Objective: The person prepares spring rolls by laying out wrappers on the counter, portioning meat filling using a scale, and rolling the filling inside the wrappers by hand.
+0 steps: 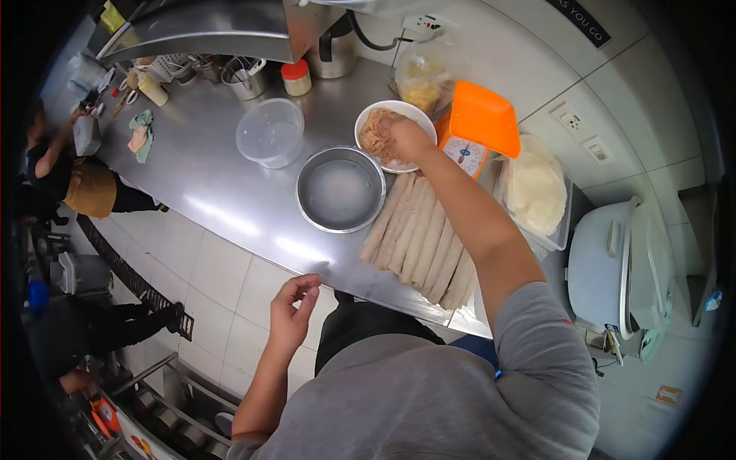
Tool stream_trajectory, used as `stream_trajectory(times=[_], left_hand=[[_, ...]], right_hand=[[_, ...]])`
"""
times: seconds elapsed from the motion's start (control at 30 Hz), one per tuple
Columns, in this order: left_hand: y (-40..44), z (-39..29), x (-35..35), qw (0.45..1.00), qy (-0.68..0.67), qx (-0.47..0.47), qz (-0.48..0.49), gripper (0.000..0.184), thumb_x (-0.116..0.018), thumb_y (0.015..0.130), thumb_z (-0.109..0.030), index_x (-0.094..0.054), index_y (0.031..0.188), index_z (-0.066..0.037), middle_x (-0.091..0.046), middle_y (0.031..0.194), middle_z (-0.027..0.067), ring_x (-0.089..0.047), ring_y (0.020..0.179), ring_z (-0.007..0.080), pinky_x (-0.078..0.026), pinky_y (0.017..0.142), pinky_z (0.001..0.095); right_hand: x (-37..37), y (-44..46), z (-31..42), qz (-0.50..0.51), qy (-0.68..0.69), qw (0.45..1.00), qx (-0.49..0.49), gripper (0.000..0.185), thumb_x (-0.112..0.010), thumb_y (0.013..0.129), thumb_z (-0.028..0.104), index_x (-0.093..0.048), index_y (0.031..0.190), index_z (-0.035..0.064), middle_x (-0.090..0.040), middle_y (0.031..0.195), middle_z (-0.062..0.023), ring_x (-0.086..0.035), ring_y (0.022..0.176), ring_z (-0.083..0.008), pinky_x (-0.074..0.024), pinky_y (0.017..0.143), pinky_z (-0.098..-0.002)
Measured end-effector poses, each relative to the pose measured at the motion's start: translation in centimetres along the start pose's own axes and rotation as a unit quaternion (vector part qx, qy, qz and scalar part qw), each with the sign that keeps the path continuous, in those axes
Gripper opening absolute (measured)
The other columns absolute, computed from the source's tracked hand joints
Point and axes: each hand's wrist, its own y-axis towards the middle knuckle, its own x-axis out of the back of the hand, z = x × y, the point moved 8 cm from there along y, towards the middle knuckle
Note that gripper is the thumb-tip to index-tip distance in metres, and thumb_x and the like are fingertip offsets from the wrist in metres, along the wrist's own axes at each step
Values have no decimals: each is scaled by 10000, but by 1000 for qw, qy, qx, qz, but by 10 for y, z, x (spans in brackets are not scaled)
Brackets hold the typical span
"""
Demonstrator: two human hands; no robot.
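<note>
My right hand (406, 139) reaches into a white bowl (424, 123) of shredded light-brown filling (375, 138); its fingertips are hidden in the bowl. My left hand (296, 301) hovers by the table's front edge, fingers curled and thumb near the fingertips, with nothing visible in it. Between the hands stands a round metal bowl (341, 190) with cloudy liquid. Several long pale rolls (418, 234) lie side by side under my right forearm. An orange-topped scale (464, 156) is right of the white bowl. Stacked pale round wrappers (535, 188) lie in a tray further right.
A clear plastic tub (270, 133) stands left of the metal bowl. Behind are a red-lidded jar (296, 78), a metal pot (244, 79) and a plastic bag (424, 77). A white cooker (602, 264) stands at right. Two people are at the left, one by the counter's far end.
</note>
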Motion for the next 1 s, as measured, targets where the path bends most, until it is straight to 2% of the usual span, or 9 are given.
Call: stream_trajectory(times=[0.1,0.2,0.3,0.4,0.57,0.7,0.8,0.9,1.0], left_hand=[[20,-1,2,1000,-9,15,17,215,-596,929,-95,-619,1118,6,-684,1004,90,-623,880,127,-484,772,256],[34,-16,-10,999,7,-1,43,216,-611,927,-117,-631,1104,5,-683,992,75,-609,846,112,-483,771,258],[43,-25,-29,998,1,-15,66,218,-631,921,-138,-646,1089,-1,-667,994,57,-589,867,96,-466,803,250],[37,-53,-60,994,-35,-16,102,239,-588,951,-139,-606,1138,8,-643,1059,63,-586,916,121,-460,882,267],[3,-85,-160,975,-31,-56,212,203,-568,951,-106,-617,1122,-7,-642,1044,56,-594,922,120,-460,870,265],[-48,-93,-294,919,51,-183,347,202,-602,912,-90,-637,1100,-21,-652,1026,93,-622,925,202,-475,852,290],[-76,-53,-385,847,188,-349,354,275,-657,844,-66,-638,1112,-11,-644,1071,125,-600,993,300,-473,877,339],[-73,-12,-427,830,244,-397,307,316,-709,778,-75,-659,1086,-26,-630,1090,119,-564,1042,324,-456,905,375],[-73,0,-446,810,311,-393,306,353,-747,729,-97,-671,1068,-37,-615,1093,117,-541,1071,314,-439,921,388]], right_hand=[[9,-1,8,16,-38,998,54,213,-618,765,39,-648,972,80,-631,889,-187,-635,822,-319,-503,764,-395],[52,-16,7,-57,109,992,-30,107,-654,773,39,-649,869,-8,-673,861,-143,-648,746,-260,-519,712,-330],[78,-64,-13,-118,406,898,-123,165,-695,769,23,-645,925,2,-646,817,-32,-614,738,-128,-499,714,-266],[155,-177,9,-147,515,827,-168,145,-632,823,-5,-644,962,-43,-665,894,-24,-627,811,-120,-509,766,-269],[175,-414,-40,-157,421,844,-294,193,-565,880,-21,-667,1043,-43,-686,966,-81,-642,879,-140,-522,817,-270],[90,-545,-70,-186,406,772,-452,161,-646,819,-29,-714,960,9,-703,903,-68,-656,832,-168,-524,768,-297],[67,-545,-63,-230,289,864,-341,145,-690,764,-4,-724,899,38,-691,844,-73,-647,796,-229,-510,765,-326],[65,-530,-54,-251,153,941,-170,119,-717,713,39,-715,829,63,-649,787,-71,-596,794,-275,-476,767,-360],[66,-537,-59,-277,130,930,-202,179,-731,682,68,-700,858,83,-631,879,-56,-557,875,-276,-442,795,-382]])
